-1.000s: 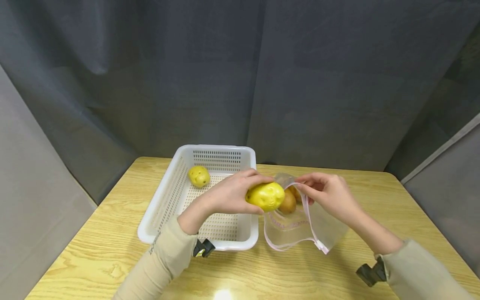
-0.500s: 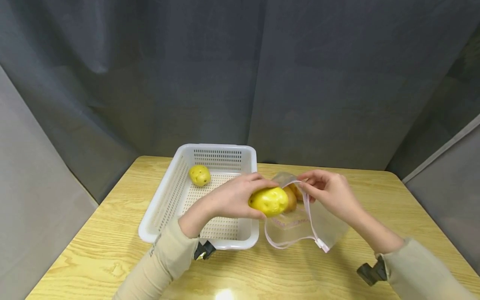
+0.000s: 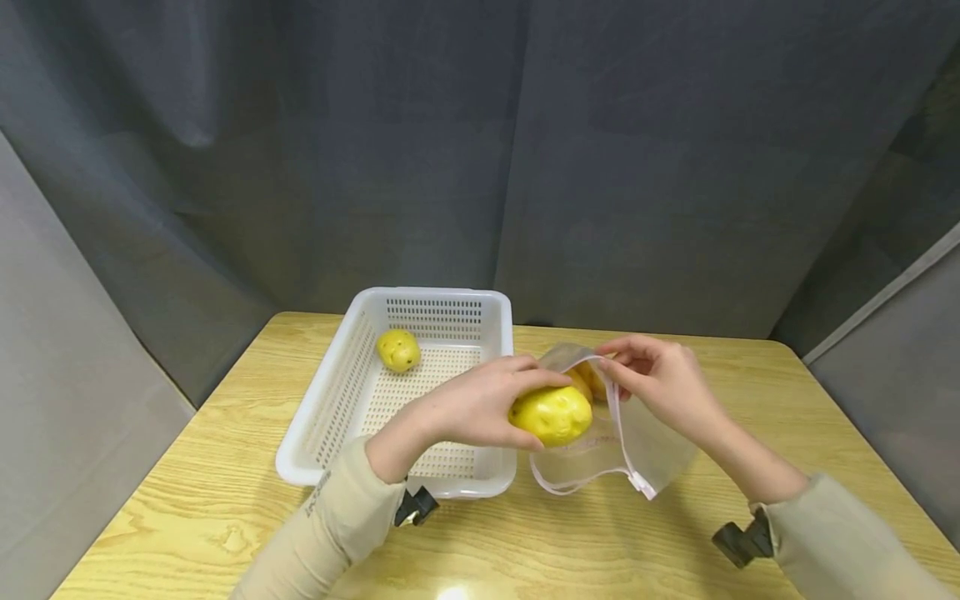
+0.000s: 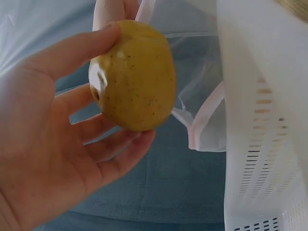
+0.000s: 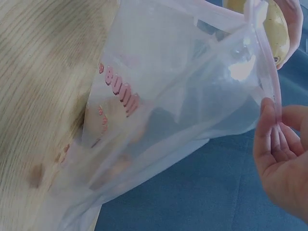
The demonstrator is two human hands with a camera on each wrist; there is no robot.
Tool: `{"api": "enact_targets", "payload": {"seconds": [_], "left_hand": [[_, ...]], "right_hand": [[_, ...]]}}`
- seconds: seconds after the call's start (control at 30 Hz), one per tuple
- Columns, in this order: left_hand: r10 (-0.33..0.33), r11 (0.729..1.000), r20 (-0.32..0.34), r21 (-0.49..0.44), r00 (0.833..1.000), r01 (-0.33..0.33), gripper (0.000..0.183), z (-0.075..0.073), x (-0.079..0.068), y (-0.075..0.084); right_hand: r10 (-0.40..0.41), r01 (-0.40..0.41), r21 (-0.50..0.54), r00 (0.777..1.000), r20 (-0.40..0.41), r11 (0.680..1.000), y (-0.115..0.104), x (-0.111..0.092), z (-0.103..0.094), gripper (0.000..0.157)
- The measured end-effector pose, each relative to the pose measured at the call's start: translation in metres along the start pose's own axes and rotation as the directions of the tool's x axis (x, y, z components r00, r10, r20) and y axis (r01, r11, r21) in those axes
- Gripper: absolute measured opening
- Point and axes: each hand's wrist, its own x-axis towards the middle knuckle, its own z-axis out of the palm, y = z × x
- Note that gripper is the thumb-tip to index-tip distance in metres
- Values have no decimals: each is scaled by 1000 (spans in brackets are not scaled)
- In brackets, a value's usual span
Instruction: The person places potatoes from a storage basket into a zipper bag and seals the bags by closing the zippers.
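Observation:
My left hand [image 3: 487, 404] grips a yellow potato [image 3: 553, 415] between thumb and fingers, right at the mouth of a clear zip bag [image 3: 660, 442]. In the left wrist view the potato [image 4: 134, 77] shows brown specks, with the fingers curled under it. Thumb and fingertips of my right hand [image 3: 667, 383] pinch the bag's pink-edged rim and hold it raised. Red lettering marks the bag [image 5: 183, 86] in the right wrist view. Behind the held potato, more potatoes [image 3: 596, 382] show inside the bag, partly hidden.
A white perforated basket [image 3: 318, 383] stands left of the bag, and one potato [image 3: 398, 350] lies in its far left corner. Both rest on a wooden table [image 3: 525, 550]. A dark curtain [image 3: 480, 167] hangs behind the table's far edge.
My left hand has moved right and slightly toward me with the potato, further over the bag's mouth. The right hand keeps its pinch on the rim, nearly still.

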Motion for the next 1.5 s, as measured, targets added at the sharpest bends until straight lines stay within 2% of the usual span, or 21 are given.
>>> {"api": "enact_targets", "payload": {"seconds": [0.4,0.93,1.2,1.37,1.5], "left_hand": [[54,999,40,-4,998,-54,67,8,7,4],[73,997,73,22,995,-74,66,16,11,6],[44,996,119,73,992,-53,67,19,16,9],[-3,993,148,117,989,-15,67,24,20,16],[-25,988,142,153,990,3,66,27,22,19]], "right_hand": [[-29,30,13,999,-26,999,-2,0,-3,16],[-65,66,20,996,-57,998,-8,4,-6,16],[-57,58,17,997,-47,998,-10,4,-8,17],[-62,63,13,997,-49,998,-11,4,-8,16],[-67,68,20,996,-54,997,-10,4,-8,15]]}}
